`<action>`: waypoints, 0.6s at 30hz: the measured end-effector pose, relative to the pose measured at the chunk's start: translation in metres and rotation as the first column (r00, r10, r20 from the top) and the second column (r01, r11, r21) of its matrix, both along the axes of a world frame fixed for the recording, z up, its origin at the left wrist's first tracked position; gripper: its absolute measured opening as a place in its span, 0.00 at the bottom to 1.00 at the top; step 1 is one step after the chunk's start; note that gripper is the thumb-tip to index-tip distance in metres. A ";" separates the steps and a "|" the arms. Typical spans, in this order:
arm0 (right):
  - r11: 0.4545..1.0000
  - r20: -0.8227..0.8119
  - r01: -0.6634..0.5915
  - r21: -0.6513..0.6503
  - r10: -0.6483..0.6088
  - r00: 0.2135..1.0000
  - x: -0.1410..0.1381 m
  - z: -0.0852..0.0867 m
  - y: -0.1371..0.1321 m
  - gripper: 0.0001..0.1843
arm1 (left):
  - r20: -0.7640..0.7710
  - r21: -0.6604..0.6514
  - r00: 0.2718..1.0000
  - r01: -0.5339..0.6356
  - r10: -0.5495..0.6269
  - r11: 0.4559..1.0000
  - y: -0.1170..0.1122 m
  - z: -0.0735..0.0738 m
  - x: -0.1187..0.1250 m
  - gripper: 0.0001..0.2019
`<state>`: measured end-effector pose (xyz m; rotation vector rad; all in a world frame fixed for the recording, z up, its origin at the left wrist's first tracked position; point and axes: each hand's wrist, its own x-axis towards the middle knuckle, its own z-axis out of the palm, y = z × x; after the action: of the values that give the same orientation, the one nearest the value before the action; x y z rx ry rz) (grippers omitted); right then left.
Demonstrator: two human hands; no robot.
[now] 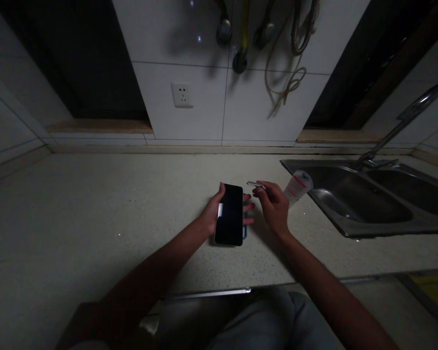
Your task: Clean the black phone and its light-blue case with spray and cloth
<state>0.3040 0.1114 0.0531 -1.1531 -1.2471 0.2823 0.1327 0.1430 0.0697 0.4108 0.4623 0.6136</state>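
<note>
A black smartphone (230, 226) lies screen up in my left hand (210, 212), the thumb along its left edge and the fingertips showing past its right edge. Behind the phone, a bluish strip of another flat thing (245, 230) shows along its right side; most of it is hidden. My right hand (275, 206) is closed in a pinch just right of the phone. Between its thumb and fingers is a small, thin, silvery piece (254, 184), too small to name. A clear plastic cup (298, 187) with red markings stands close beside my right hand.
The pale speckled countertop (131, 204) runs below both hands. On the right is a double steel sink (336, 221) with a tall faucet (397, 126). A wall socket (181, 95), pipe valves (240, 61) and a hanging looped cord (292, 85) are on the tiled wall.
</note>
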 end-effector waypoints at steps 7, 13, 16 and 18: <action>0.957 0.305 0.200 -0.208 -0.131 0.943 0.026 -0.007 0.011 0.14 | -0.238 0.124 0.970 -0.021 0.050 0.992 -0.001 0.003 0.000 0.29; 0.820 0.641 0.448 -0.356 -0.135 0.755 0.037 -0.014 0.011 0.15 | -0.413 0.050 0.909 -0.051 0.067 0.997 0.013 0.004 -0.015 0.16; 0.797 0.654 0.465 -0.385 -0.119 0.747 0.040 -0.016 0.011 0.18 | -0.416 0.012 0.908 -0.052 0.053 0.999 0.022 0.003 -0.021 0.13; 0.805 0.643 0.453 -0.383 -0.120 0.757 0.042 -0.016 0.011 0.17 | -0.412 0.019 0.906 -0.095 0.095 0.995 0.026 0.002 -0.022 0.12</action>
<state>0.3460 0.1223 0.0369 -2.0115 -1.5436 -0.0069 0.1110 0.1692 0.0722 0.5221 0.8925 0.6215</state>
